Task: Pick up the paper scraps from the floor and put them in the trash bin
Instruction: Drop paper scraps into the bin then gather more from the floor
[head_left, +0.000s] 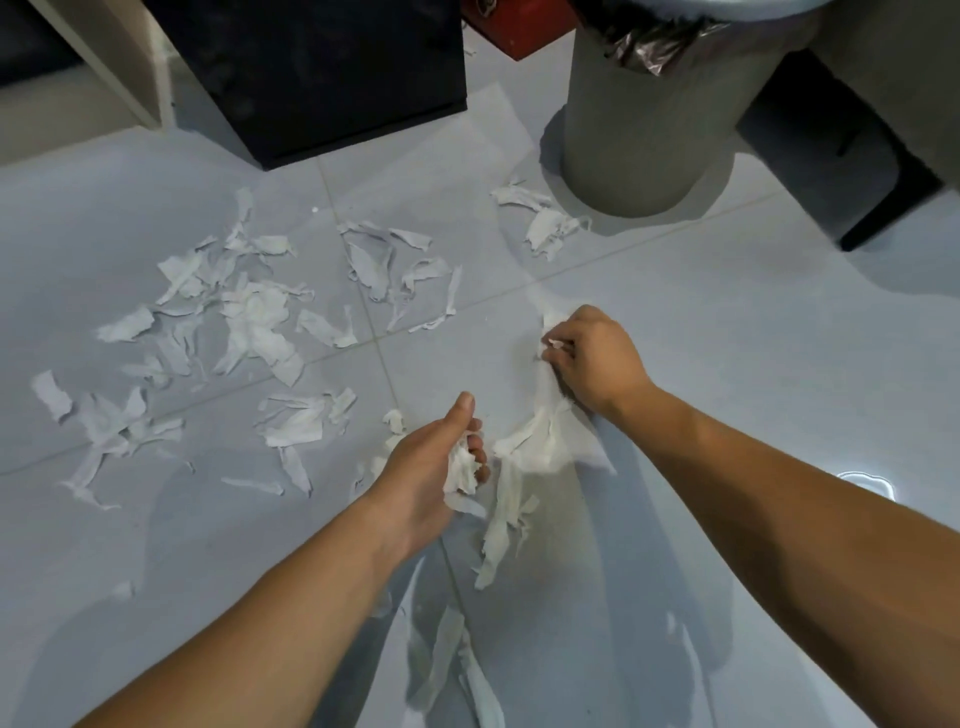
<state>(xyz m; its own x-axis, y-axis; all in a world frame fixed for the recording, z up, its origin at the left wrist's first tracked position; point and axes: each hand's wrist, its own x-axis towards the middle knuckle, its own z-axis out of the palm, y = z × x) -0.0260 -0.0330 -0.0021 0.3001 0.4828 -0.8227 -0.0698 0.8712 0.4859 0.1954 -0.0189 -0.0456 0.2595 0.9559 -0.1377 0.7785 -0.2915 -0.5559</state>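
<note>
Grey trash bin, inside hidden; left hand, right hand grip scraps

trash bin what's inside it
Only a dark plastic liner bunched over the rim of the trash bin shows. Its interior is out of sight, so contents cannot be told.

Top of trash bin beyond upper edge
</note>
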